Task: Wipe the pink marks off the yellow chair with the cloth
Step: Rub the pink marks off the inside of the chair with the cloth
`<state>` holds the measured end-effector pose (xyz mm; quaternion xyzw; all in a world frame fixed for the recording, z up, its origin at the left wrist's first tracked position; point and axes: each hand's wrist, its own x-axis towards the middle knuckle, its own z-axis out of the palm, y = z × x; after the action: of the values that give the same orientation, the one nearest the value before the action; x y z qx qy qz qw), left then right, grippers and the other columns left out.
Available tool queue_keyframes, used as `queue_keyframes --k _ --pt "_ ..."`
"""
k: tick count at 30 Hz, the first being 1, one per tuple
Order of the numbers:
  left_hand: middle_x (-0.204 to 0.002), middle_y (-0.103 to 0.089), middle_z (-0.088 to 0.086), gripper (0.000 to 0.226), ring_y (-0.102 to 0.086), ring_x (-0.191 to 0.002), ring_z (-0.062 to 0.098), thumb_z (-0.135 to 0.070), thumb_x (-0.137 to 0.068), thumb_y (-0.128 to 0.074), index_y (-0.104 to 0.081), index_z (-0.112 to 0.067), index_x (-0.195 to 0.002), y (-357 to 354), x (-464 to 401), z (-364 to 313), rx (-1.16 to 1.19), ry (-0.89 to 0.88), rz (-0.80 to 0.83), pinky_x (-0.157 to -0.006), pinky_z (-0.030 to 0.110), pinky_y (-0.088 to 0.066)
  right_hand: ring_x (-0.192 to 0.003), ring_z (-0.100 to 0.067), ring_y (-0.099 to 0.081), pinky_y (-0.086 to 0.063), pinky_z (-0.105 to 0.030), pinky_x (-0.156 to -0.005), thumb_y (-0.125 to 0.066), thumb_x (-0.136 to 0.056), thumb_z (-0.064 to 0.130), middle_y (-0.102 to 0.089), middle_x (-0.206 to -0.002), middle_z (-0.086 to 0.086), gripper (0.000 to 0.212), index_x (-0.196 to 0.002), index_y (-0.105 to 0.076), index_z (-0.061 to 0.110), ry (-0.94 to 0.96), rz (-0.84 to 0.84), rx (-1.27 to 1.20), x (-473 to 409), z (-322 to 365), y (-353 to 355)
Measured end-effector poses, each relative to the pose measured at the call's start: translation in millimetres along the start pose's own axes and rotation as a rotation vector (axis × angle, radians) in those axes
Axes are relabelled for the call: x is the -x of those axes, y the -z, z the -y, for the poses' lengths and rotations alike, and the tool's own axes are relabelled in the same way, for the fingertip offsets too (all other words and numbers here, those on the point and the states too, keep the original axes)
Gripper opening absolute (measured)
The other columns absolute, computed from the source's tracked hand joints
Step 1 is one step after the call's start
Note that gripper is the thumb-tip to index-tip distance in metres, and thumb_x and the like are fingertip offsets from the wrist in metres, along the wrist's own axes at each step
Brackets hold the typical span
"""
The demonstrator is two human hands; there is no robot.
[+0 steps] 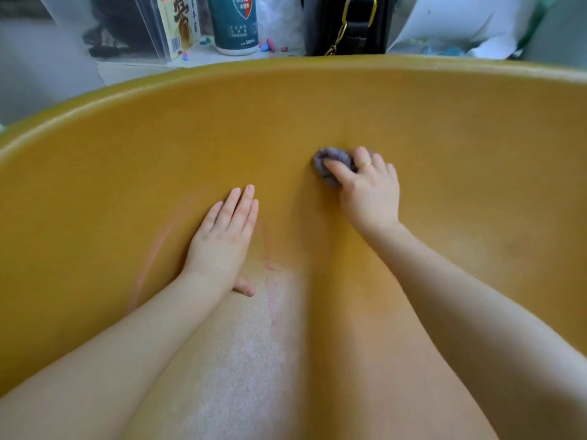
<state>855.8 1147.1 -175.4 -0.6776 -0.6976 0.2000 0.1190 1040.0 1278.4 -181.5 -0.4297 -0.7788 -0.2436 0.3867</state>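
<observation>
Yellow moulded plastic fills nearly the whole view: the curved seat of the yellow chair [444, 122], its rim arcing from nine o'clock over to three.

Nearest the camera, between the two bare forearms at six o'clock, a pale, chalky pink smear [241, 360] covers the seat. Just beyond it, thin pink marks [155, 252] run at eight o'clock, with a shorter streak beside the thumb of the left hand [222, 236]. That hand rests flat on the seat, fingers straight and together, holding nothing.

Farther out, toward one o'clock, the right hand [368, 188], a gold ring on one finger, has its grip closed around a bunched grey-purple cloth [330, 163], pressing it against the seat where no pink shows.

By my reading the job is partly done at most: the plastic around the cloth looks clean, while the near smear and left-hand lines remain.

Behind the rim, at twelve o'clock, stand a teal and white bottle [235, 23] and a black bag with a gold chain [349, 23].
</observation>
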Motion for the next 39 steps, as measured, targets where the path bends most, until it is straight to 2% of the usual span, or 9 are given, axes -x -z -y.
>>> queue_keyframes --k 7,13,16,19,24,27,33,36,39 --pt "-0.152 0.027 0.016 0.131 0.015 -0.143 0.029 -0.061 -0.068 -0.066 0.023 -0.001 -0.143 17.2 -8.1 18.4 -0.103 0.036 -0.163 -0.115 0.039 0.009 -0.067 -0.036 -0.055 -0.046 -0.034 -0.055 -0.046 -0.071 0.005 -0.063 -0.097 -0.018 0.032 -0.093 -0.069 0.013 -0.586 -0.32 -0.166 -56.0 -4.5 -0.4" --pt "-0.157 -0.004 0.015 0.15 -0.009 -0.145 0.028 -0.077 -0.04 -0.069 0.004 0.002 -0.144 14.1 -6.1 32.0 -0.165 0.199 -0.196 -0.112 0.04 0.005 -0.063 -0.029 -0.053 -0.044 -0.031 -0.051 -0.048 -0.077 0.008 -0.065 -0.091 -0.016 0.027 -0.089 -0.071 0.014 -0.137 -0.041 -0.378 -10.4 101.3 -27.9" --pt "-0.157 0.009 0.015 0.148 0.002 -0.145 0.03 -0.076 -0.048 -0.067 0.015 0.003 -0.142 11.0 -8.1 35.2 -0.134 0.209 -0.194 -0.111 0.041 0.011 -0.062 -0.029 -0.054 -0.045 -0.032 -0.048 -0.047 -0.078 0.016 -0.064 -0.086 -0.014 0.027 -0.091 -0.071 0.017 0.08 0.062 -0.382 -11.0 82.3 -22.5" --pt "-0.153 0.026 0.016 0.141 0.012 -0.144 0.03 -0.074 -0.06 -0.061 0.025 0.003 -0.141 8.6 -8.8 33.9 -0.12 0.18 -0.177 -0.115 0.04 0.008 -0.062 -0.031 -0.055 -0.044 -0.032 -0.05 -0.049 -0.075 0.014 -0.063 -0.086 -0.014 0.028 -0.091 -0.071 0.017 -0.06 -0.055 -0.316 -35.8 44.4 -12.0" --pt "-0.155 0.02 0.015 0.142 0.007 -0.145 0.03 -0.075 -0.056 -0.063 0.02 0.002 -0.142 7.1 -7.2 35.1 -0.101 0.166 -0.189 -0.116 0.04 0.001 -0.065 -0.031 -0.053 -0.043 -0.03 -0.055 -0.047 -0.072 0.003 -0.065 -0.094 -0.015 0.031 -0.089 -0.071 0.012 -0.322 -0.208 -0.324 -50.2 47.8 -15.8" --pt "-0.157 0.007 0.016 0.144 -0.004 -0.145 0.031 -0.072 -0.048 -0.07 0.004 0.003 -0.147 12.2 -8.6 32.1 -0.113 0.181 -0.213 -0.117 0.041 -0.007 -0.071 -0.031 -0.053 -0.045 -0.032 -0.058 -0.041 -0.073 0.009 -0.063 -0.098 -0.014 0.03 -0.085 -0.069 0.013 -0.216 -0.011 -0.397 -6.5 82.2 -25.1" --pt "-0.154 0.019 0.019 0.121 0.008 -0.144 0.03 -0.059 -0.072 -0.062 0.012 0.005 -0.145 21.4 -2.7 19.1 -0.136 0.137 -0.115 -0.116 0.041 0.002 -0.068 -0.029 -0.054 -0.049 -0.034 -0.052 -0.044 -0.079 0.024 -0.062 -0.093 -0.007 0.023 -0.087 -0.065 0.023 0.043 0.463 -0.592 119.9 120.2 9.7" --pt "-0.157 0.004 0.016 0.107 -0.003 -0.145 0.026 -0.059 -0.074 -0.062 -0.01 0.0 -0.148 20.7 7.6 13.9 -0.086 0.059 -0.189 -0.116 0.042 0.0 -0.068 -0.026 -0.055 -0.047 -0.029 -0.05 -0.044 -0.08 0.027 -0.061 -0.086 -0.004 0.024 -0.088 -0.066 0.025 0.22 0.482 -0.605 118.6 107.2 20.1" --pt "-0.154 0.02 0.016 0.114 0.012 -0.145 0.025 -0.071 -0.076 -0.049 0.005 -0.001 -0.148 11.3 17.3 10.7 -0.039 -0.016 0.037 -0.116 0.037 0.008 -0.062 -0.028 -0.054 -0.045 -0.03 -0.049 -0.043 -0.08 0.021 -0.059 -0.079 -0.008 0.027 -0.087 -0.069 0.02 0.089 0.285 -0.493 67.8 84.9 0.3"
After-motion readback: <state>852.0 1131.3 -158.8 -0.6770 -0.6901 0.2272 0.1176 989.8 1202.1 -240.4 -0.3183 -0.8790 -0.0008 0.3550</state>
